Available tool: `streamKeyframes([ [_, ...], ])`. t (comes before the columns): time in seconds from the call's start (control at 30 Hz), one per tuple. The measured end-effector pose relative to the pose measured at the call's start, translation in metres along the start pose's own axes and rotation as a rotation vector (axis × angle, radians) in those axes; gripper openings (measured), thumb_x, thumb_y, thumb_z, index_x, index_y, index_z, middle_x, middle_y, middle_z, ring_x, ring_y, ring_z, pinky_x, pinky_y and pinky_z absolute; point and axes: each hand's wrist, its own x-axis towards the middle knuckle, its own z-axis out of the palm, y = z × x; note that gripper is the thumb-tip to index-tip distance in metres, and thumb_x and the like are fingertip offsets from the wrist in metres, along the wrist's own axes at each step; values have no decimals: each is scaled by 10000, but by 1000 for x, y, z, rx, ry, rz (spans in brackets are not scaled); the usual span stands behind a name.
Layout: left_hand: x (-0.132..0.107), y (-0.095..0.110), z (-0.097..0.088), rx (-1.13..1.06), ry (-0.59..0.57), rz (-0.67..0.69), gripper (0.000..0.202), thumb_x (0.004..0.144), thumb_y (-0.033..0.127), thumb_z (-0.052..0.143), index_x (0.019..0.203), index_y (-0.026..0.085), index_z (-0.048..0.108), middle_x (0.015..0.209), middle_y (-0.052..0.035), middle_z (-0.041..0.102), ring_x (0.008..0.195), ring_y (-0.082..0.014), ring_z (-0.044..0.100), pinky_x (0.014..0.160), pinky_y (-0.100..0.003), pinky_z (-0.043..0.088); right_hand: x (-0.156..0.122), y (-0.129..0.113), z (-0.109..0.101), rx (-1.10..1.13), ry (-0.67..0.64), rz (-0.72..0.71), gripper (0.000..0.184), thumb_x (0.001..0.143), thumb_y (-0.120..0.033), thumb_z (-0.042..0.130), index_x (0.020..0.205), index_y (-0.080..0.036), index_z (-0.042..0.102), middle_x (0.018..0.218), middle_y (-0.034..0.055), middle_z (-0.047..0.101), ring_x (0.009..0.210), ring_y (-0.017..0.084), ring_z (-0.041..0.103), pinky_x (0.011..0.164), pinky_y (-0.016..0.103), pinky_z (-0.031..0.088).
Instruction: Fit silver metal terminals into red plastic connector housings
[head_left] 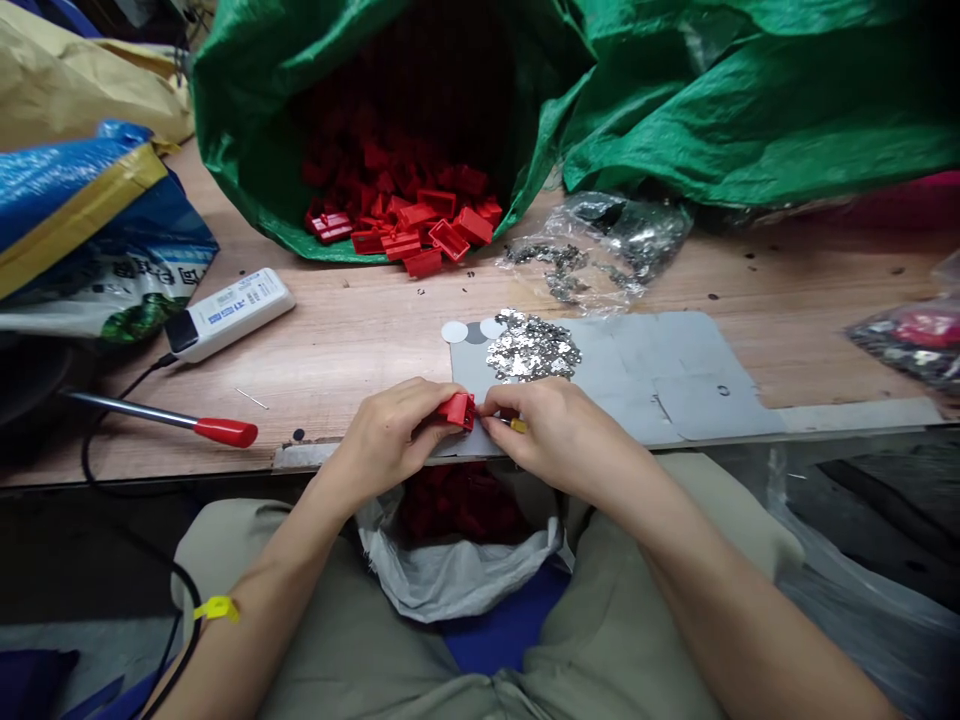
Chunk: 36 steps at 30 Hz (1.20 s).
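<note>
At the front edge of the bench, my left hand (390, 428) pinches a small red plastic housing (456, 410) between thumb and fingers. My right hand (551, 425) is closed just to the right of it, its fingertips at the housing's open end. Between those fingers shows a thin tool with a yellow end (517, 425); its tip is too small to make out. Just beyond both hands lies a pile of small shiny metal pieces (531, 347) on a grey sheet (630, 375). Below the hands, a white woven sack (457, 575) in my lap holds more red parts.
A green bag (247, 130) lies at the back, spilling red housings (424, 225). Clear plastic bags of metal pieces (615, 245) rest behind the sheet. On the left are a white device with a cable (236, 312) and a lever with a red grip (225, 431).
</note>
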Motion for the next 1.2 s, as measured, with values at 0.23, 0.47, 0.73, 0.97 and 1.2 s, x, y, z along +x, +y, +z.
streamKeyframes([
  [0.23, 0, -1, 0, -3, 7, 8, 196, 953, 179, 566, 1143, 177, 614, 1058, -83, 701, 949, -172, 645, 846, -293, 504, 0, 0, 5, 13, 42, -16, 139, 847, -101, 608, 813, -163, 728, 652, 26, 645, 652, 175, 570, 627, 280, 348],
  [0.47, -3, 6, -2, -174, 17, -237, 213, 905, 231, 633, 1115, 198, 619, 1043, -63, 696, 888, -169, 655, 772, -279, 508, 1, 37, -5, 653, -89, 81, 234, 900, -330, 613, 1018, -165, 729, 797, 19, 668, 467, 107, 539, 407, 213, 405],
  [0.73, 9, 15, -10, -1354, 370, -673, 408, 768, 217, 749, 1083, 232, 492, 843, 4, 683, 635, -79, 596, 460, -120, 362, -1, 14, 8, 626, 190, -243, 400, 957, -252, 598, 1353, -199, 611, 814, 14, 659, 595, 101, 548, 548, 208, 460],
  [0.97, 9, 21, -10, -1786, 174, -807, 236, 738, 265, 703, 880, 90, 630, 692, -39, 601, 577, -70, 534, 411, -104, 334, 3, 6, 22, 531, 374, -411, 361, 946, -178, 616, 1301, -216, 676, 789, 8, 692, 589, 104, 547, 616, 221, 481],
  [1.2, 10, 22, -4, -1964, 1, -790, 349, 818, 427, 693, 697, 133, 549, 491, 60, 372, 425, -30, 284, 357, -92, 200, 5, 0, 22, 573, 371, -467, 345, 947, -158, 606, 1274, -217, 699, 808, 26, 713, 589, 112, 582, 593, 223, 484],
])
